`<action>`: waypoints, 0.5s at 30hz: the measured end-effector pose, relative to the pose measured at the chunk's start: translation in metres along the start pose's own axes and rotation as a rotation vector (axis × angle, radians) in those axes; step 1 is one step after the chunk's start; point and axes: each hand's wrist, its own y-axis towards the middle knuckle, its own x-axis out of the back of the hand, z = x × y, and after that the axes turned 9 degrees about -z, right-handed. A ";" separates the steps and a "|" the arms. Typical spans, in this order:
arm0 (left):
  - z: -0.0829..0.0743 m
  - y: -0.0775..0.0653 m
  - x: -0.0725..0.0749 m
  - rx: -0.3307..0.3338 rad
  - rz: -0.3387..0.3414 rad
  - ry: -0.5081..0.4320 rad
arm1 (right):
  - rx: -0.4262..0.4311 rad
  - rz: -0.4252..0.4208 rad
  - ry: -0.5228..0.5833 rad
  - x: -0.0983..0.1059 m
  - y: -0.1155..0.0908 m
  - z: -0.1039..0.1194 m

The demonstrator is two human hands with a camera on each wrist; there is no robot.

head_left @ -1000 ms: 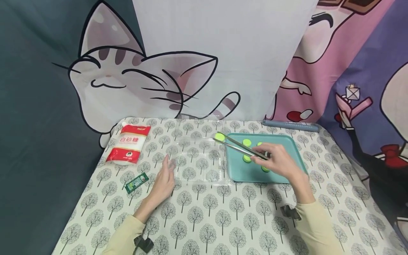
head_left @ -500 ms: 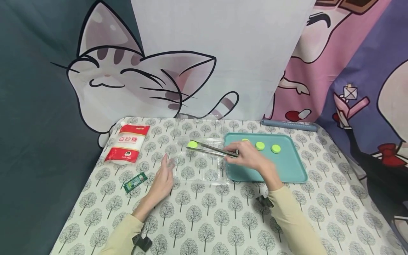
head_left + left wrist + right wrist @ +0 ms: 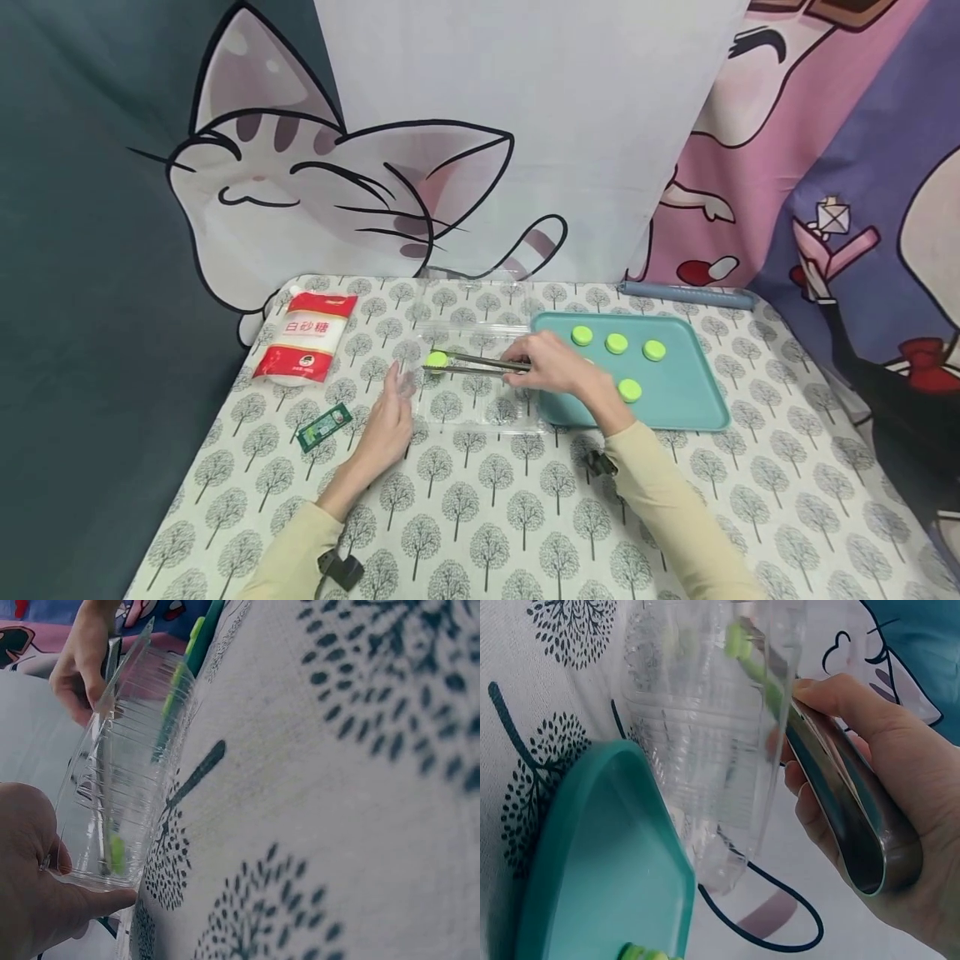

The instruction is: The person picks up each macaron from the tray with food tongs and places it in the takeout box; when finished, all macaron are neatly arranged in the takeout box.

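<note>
The right hand's (image 3: pixel 551 365) fingers are curled round the tongs (image 3: pixel 483 363), whose tips pinch a green disc (image 3: pixel 436 362) inside the left end of the clear box (image 3: pixel 480 430), though whether it touches the bottom I cannot tell. The left hand (image 3: pixel 384 423) pinches the box's left wall between thumb and finger. The work looks barely begun: no disc lies released in the box, and at least five other green discs (image 3: pixel 617 343), one partly hidden, remain on the tray (image 3: pixel 682 404).

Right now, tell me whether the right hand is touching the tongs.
Touching. The right wrist view shows the right hand gripping the tongs, skin directly against metal.
</note>
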 end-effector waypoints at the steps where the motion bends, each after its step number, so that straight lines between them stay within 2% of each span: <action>1: 0.000 0.000 0.000 -0.001 0.000 0.001 | 0.000 0.002 -0.005 -0.001 0.001 0.000; 15: 0.000 -0.001 0.000 -0.018 -0.001 -0.001 | -0.032 -0.002 -0.018 -0.006 0.002 0.002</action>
